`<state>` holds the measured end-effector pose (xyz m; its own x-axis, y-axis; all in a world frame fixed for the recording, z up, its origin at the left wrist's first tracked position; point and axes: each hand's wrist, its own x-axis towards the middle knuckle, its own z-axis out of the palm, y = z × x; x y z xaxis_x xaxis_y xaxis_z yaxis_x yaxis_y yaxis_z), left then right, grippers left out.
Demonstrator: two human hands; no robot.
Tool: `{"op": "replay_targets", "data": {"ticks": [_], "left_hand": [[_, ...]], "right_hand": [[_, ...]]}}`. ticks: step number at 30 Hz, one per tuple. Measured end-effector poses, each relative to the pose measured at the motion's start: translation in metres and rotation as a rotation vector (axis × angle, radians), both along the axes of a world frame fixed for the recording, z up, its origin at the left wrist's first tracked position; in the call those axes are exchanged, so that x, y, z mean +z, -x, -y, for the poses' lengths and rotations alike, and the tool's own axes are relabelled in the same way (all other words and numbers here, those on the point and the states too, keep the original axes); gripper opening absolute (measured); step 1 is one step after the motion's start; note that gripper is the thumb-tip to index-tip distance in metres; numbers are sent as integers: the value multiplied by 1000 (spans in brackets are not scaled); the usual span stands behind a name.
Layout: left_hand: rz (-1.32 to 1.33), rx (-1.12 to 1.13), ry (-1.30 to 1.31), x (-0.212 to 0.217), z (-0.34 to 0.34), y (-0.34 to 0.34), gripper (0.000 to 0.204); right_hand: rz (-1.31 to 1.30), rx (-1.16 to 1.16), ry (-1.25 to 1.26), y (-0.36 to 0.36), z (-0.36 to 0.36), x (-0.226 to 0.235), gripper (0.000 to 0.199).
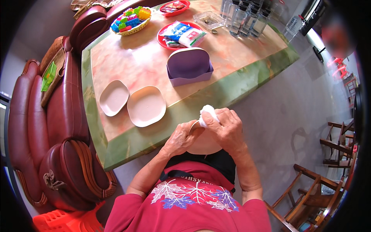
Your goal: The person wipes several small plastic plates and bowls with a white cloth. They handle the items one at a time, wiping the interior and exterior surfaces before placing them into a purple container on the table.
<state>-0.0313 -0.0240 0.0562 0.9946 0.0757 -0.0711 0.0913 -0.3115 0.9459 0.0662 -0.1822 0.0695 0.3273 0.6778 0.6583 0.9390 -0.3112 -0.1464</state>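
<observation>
Over my lap, close to the table's near edge, I hold a pale beige plate tilted up. My left hand is closed on its left rim. In my right hand a crumpled white tissue is pinched, pressed near the plate's upper rim. Two similar plates, a rounded square one and a smaller-looking one, lie side by side on the table to the left. A purple holder with plates standing upright in it is just beyond my hands.
On the marble-patterned table are a basket of colourful blocks, a red tray with packets, a smaller red tray, a clear dish and several bottles. A maroon sofa flanks the left; wooden stools stand right.
</observation>
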Motion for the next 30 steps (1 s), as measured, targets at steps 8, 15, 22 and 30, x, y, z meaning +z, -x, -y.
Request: {"op": "replay_targets", "data": {"ticks": [8,15,22,30], "left_hand": [[63,92,47,5,6,6,21],[-114,43,6,-7,6,12,23],[-40,76,-13,-2,13,9,17],[45,95,39,-16,9,15,18]], "right_hand": [[-158,32,-135,-10,-3,3,40],[-516,84,-231,-8,19,-30,41],[-106,-56,-50,8,5,-18,35],[39,43,-37,19,-14,-8,33]]}}
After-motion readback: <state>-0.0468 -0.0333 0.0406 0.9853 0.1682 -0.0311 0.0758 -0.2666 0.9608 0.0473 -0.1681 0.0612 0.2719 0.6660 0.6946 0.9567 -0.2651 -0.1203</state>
